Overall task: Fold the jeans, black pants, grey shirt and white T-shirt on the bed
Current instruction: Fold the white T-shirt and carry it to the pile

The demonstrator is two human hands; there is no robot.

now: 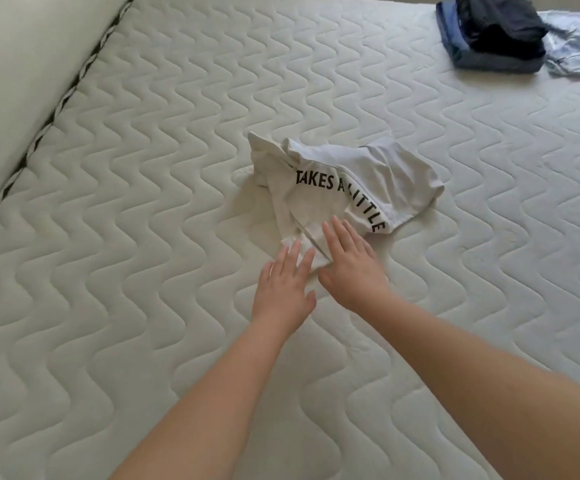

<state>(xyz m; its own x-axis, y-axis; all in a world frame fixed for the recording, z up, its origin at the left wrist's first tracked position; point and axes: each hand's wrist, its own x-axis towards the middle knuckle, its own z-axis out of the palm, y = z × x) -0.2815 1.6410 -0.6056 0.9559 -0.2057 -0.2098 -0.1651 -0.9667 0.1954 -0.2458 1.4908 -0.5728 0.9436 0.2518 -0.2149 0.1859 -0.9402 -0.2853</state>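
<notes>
The white T-shirt lies crumpled near the middle of the bed, its printed lettering bent across several overlapping folds. We see the left hand and the right hand side by side at the garment's near edge, fingers straight and spread, resting flat on the cloth; neither hand grips or pinches anything. At the far right corner sits a folded stack, the black pants on top of what we take to be the jeans, with the grey shirt just beside it, spread loosely and running out of view. Along the left edge stands a pale padded headboard.

We judge the T-shirt to be the item in hand, and not yet laid out. Three risks follow from this arrangement. First, because the cloth is bunched, smoothing from the near edge alone could press the creases in rather than release them, so that any fold made on top comes out lopsided. Second, flat open palms hold the fabric only by friction; a sideways sweep could drag the whole bundle across the quilted surface instead of spreading it. Third, white cloth on a pale bed hides hems and seams, so we might mistake a doubled layer for an edge and fold unevenly.
</notes>
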